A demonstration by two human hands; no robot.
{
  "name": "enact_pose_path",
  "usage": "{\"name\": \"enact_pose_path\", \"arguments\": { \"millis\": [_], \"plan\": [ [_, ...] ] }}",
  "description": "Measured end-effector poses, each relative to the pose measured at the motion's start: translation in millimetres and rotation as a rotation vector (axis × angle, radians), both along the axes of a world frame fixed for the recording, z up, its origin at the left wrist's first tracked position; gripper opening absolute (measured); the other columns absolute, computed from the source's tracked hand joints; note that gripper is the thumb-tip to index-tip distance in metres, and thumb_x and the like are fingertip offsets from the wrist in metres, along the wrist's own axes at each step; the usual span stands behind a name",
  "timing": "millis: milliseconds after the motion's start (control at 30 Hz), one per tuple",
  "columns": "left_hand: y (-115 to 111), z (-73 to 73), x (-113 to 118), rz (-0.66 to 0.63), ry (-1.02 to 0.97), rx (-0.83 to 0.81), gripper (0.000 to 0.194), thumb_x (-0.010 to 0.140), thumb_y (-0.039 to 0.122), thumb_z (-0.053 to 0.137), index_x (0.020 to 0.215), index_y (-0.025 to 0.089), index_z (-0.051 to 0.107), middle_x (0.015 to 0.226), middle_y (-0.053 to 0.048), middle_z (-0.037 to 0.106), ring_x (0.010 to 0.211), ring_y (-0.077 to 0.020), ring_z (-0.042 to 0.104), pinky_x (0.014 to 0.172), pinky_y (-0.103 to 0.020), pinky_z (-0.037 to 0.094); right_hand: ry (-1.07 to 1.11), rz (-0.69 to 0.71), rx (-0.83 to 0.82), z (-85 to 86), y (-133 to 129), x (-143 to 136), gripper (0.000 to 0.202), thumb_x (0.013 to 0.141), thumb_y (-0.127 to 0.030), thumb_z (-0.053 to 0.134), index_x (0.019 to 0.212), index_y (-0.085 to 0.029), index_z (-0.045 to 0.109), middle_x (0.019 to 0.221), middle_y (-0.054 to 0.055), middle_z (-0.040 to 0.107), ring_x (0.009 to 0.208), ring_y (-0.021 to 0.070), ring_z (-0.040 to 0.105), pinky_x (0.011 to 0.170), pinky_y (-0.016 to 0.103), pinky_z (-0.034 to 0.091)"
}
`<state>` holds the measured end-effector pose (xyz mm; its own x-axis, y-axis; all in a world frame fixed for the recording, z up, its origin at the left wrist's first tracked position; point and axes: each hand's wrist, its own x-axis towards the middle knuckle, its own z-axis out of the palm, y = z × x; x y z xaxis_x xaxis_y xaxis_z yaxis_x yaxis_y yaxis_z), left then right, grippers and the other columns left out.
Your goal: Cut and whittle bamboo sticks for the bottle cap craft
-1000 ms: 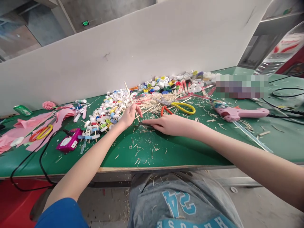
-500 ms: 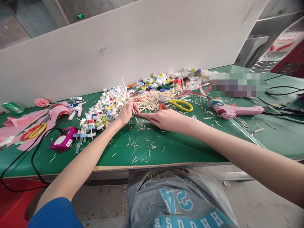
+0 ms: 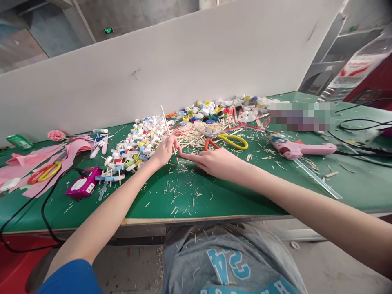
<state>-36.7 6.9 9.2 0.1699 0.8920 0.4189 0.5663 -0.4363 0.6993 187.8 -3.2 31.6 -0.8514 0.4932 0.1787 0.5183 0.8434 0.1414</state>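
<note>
Head view: stick [image 3: 165, 121] stands tilted over the counter [image 3: 232, 196], straight ahead of the person, between the hands but nearer the left; long axis runs from the low end up and away, top leaning left. Left hand [image 3: 167, 150] pinches it along its lower half, fingers closed. Right hand [image 3: 218, 163], to the right, closes on a dark blade [image 3: 179, 158], mostly hidden, index finger outstretched. Blade lies crosswise by the stick's low end; contact too small to tell.

Green tabletop [image 3: 239, 200], pale shavings [image 3: 197, 194] near front edge, bottle caps [image 3: 206, 108] along back edge, purple power adapter [image 3: 82, 184] toward left edge, pink glue gun [image 3: 294, 150] toward right edge
</note>
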Motion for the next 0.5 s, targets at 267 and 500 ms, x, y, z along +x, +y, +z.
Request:
{"name": "enact_pose_path", "arguments": {
  "millis": [267, 500],
  "plan": [
    [-0.4, 1.0, 0.8, 0.049, 0.041, -0.016, 0.039, 0.099, 0.036, 0.017, 0.07, 0.022, 0.04, 0.067, -0.001, 0.065, 0.07, -0.0156, 0.06, 0.078, -0.033, 0.045, -0.034, 0.03, -0.033, 6.4, -4.7, -4.1, 0.05, 0.098, -0.023, 0.031, 0.148, -0.026, 0.036, 0.072, 0.006, 0.067, 0.052, 0.0127, 0.054, 0.048, 0.026, 0.023],
    [-0.5, 1.1, 0.1, 0.047, 0.033, -0.022, 0.038, 0.098, 0.036, 0.017, 0.07, 0.022, 0.039, 0.067, -0.001, 0.065, 0.069, -0.0154, 0.059, 0.079, -0.033, 0.046, 0.018, 0.071, -0.105, 1.6, -5.3, 3.5, 0.047, 0.098, -0.026, 0.033, 0.144, -0.032, 0.043, 0.072, 0.004, 0.067, 0.051, 0.0116, 0.054, 0.047, 0.024, 0.022]
  ]
}}
